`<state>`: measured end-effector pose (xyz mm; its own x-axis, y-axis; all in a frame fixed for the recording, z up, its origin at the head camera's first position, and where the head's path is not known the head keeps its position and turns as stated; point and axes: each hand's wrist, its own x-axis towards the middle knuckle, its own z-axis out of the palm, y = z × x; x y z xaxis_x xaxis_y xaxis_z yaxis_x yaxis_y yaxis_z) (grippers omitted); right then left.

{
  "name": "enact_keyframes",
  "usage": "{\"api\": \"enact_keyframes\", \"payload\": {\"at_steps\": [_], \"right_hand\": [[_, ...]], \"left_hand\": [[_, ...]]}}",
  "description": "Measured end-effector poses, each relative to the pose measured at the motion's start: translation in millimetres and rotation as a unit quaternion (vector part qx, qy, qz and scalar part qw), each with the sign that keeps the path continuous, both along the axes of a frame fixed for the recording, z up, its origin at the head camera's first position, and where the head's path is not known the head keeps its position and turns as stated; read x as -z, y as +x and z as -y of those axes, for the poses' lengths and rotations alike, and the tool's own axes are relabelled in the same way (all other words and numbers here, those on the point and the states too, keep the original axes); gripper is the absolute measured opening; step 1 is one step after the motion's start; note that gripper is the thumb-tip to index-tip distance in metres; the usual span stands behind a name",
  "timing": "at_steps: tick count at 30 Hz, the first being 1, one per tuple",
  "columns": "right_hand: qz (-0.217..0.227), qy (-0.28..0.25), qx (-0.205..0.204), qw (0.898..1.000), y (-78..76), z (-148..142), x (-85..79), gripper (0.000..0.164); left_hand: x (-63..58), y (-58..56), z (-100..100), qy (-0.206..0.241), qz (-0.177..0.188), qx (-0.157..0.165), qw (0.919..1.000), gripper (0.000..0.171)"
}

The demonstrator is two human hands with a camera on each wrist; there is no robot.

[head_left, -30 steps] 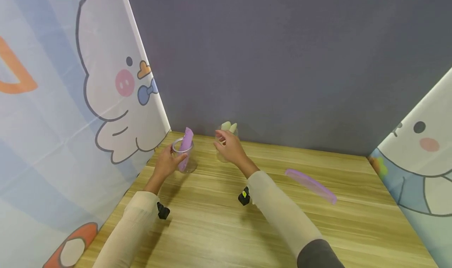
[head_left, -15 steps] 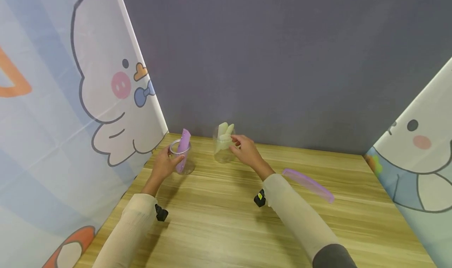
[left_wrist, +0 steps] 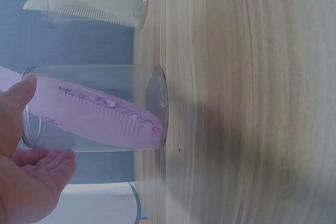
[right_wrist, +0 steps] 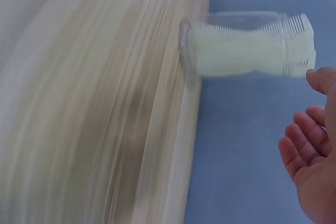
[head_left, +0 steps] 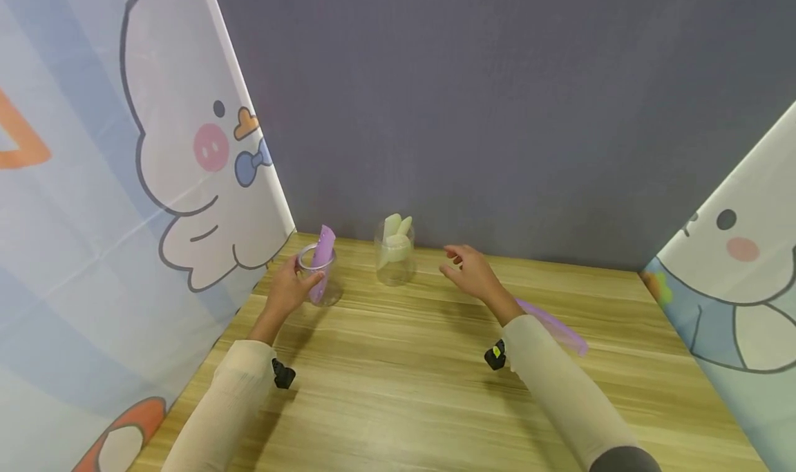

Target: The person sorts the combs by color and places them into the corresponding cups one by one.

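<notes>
My left hand (head_left: 289, 291) grips a clear jar (head_left: 329, 291) near its rim, thumb on one side and fingers on the other. Inside it leans a purple comb (left_wrist: 94, 111), its top sticking out past the rim. A second clear jar (head_left: 395, 271) stands to the right, holding pale green combs (right_wrist: 241, 51) whose ends rise above the rim. Farther right, my right hand (head_left: 474, 273) hovers over the table with loosely bent fingers and nothing between them. Another purple comb (head_left: 560, 330) lies on the table, partly hidden behind the right forearm.
The wooden table (head_left: 373, 375) meets a dark grey panel (head_left: 472, 112) at the back. Cartoon-printed curtains, one on the left (head_left: 81, 265) and one on the right (head_left: 746, 306), border the sides.
My right hand has moved right, away from the jar of pale green combs, and its forearm now covers part of the lying purple comb. The left hand keeps its hold on its jar.
</notes>
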<state>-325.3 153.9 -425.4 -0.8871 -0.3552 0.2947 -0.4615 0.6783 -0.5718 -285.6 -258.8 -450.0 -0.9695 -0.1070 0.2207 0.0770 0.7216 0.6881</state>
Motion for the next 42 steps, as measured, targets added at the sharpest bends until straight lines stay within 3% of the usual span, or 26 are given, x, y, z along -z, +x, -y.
{"api": "enact_keyframes", "payload": {"at_steps": [15, 42], "right_hand": [[-0.016, -0.015, 0.025, 0.999, 5.6, -43, 9.5, 0.049], [-0.010, 0.023, 0.094, 0.995, 30.3, -116, 33.7, 0.048]], "left_hand": [[-2.7, 0.8, 0, -0.009, 0.008, -0.004, 0.9999, 0.076], [-1.3, 1.0, -1, -0.006, 0.003, -0.001, 1.0000, 0.074]]}}
